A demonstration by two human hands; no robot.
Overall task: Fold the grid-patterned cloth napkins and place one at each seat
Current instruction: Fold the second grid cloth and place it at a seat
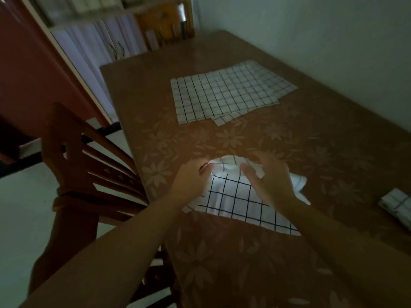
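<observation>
Nearest you, both your forearms reach in over the near left part of the table [244,274], which wears a brown cloth with pale flowers. Your left hand [189,181] pinches the far left edge of the napkin [235,201] in front of you, fingers curled round a fold of it. Your right hand [270,176] lies on the same napkin's far right part, fingers bent into the bunched cloth and gripping it. That napkin lies rumpled near the table's left edge, its near half flat, its far half gathered up between your hands.

At the right edge of the table a folded napkin [398,206] lies well apart from it.

Farther on, towards the table's middle, a stack of napkins [224,94] lies spread flat, corners of lower ones showing.

A wooden chair [89,165] stands just beside the table's left edge.
</observation>
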